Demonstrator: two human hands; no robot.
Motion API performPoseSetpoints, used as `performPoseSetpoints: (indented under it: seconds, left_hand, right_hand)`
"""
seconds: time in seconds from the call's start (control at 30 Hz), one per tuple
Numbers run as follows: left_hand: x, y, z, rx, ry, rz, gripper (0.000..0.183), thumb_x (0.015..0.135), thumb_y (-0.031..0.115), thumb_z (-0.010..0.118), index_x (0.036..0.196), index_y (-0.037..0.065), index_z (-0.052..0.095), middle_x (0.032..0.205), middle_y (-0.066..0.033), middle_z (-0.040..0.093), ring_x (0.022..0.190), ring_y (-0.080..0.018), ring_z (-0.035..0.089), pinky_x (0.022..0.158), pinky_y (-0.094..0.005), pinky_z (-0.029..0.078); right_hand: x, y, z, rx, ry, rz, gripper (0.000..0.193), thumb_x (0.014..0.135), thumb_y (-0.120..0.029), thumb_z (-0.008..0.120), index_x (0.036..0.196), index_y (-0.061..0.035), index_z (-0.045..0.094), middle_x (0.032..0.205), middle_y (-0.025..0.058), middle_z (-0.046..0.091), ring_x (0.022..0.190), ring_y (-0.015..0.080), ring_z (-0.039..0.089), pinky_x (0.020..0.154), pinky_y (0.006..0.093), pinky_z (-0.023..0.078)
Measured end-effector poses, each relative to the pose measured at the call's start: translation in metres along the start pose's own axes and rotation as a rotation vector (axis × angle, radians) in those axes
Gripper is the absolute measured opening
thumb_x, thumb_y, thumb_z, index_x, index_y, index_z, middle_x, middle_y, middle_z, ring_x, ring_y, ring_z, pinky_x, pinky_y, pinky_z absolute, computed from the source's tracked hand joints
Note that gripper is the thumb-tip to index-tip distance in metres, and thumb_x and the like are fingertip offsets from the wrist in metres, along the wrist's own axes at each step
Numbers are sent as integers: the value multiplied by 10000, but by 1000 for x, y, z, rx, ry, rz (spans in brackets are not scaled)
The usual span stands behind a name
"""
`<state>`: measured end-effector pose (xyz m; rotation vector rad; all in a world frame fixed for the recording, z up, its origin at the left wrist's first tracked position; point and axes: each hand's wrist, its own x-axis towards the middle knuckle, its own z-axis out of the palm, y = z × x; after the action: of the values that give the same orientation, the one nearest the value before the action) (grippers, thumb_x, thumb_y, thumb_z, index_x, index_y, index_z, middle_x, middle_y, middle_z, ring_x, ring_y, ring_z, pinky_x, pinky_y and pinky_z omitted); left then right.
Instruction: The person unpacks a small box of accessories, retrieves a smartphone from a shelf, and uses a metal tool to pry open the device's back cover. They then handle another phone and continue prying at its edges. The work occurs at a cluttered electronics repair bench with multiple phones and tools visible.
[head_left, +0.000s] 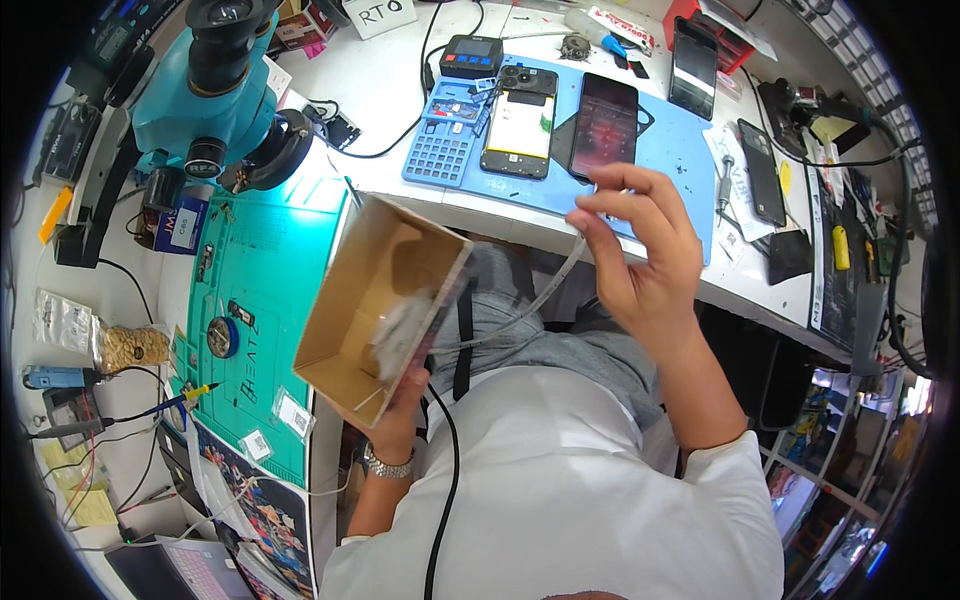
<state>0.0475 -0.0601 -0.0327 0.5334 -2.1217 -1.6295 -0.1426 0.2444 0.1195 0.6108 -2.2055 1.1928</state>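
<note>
My left hand (398,410), with a metal-banded watch on its wrist, grips an open brown cardboard box (345,290) from below and along its side. The box is tilted with its opening up, and a crumpled clear plastic bag (398,335) lies inside. My right hand (650,255) is raised over the front edge of the bench, thumb and fingertips pinched on a pale grey cord (560,280). From there the cord sags across my lap toward the box; its far end is hidden behind the box. Beyond that hand lies a dark phone (604,125).
A blue mat (665,190) bears an opened phone (520,125) and a small-parts tray (440,150). A teal microscope (205,100) stands over a green mat (290,350) at left. Another phone (762,170) and tools lie right. A black cable (455,480) crosses my shirt.
</note>
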Motion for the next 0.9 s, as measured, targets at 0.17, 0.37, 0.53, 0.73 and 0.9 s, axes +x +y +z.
performPoseSetpoints:
  seconds: [0.17,0.37,0.53,0.73,0.9]
  left_hand:
    - [35,75,15,-84,258,187,1216,802,112,1002,1705,-56,205,1657,-223,403,1464,-329,498,1220,-491,433]
    - [46,99,6,-190,319,62,1252,816,68,971,1731,-68,129,1710,-251,337,1547,-345,415,1274,-506,392]
    - [54,86,-3,-110,382,163,1296,801,110,991,1725,-95,107,1715,-262,322,1559,-356,397,1286,-515,376]
    - [57,65,-13,216,363,287,1344,789,242,1034,1710,-108,121,1691,-278,339,1540,-383,414,1253,-497,396]
    - [46,40,-11,335,200,406,961,783,225,1034,1509,-63,475,1418,-193,593,1243,-313,608,1040,-429,527]
  right_hand:
    - [18,27,21,-205,-167,-66,190,839,-80,890,994,-82,779,1239,110,691,1154,310,608,971,467,466]
    - [28,32,51,-327,-335,-102,109,904,-113,788,969,-27,806,1339,225,643,1294,390,545,1059,507,425]
    - [29,36,60,-284,-406,-49,111,867,-34,755,965,17,770,1379,263,608,1327,417,528,1115,513,409]
    - [35,40,63,-304,-370,-31,138,824,32,743,961,49,729,1389,261,603,1330,426,523,1122,536,400]
    - [58,55,60,-378,-319,-24,116,868,49,767,957,-5,717,1361,173,639,1284,374,555,1075,510,418]
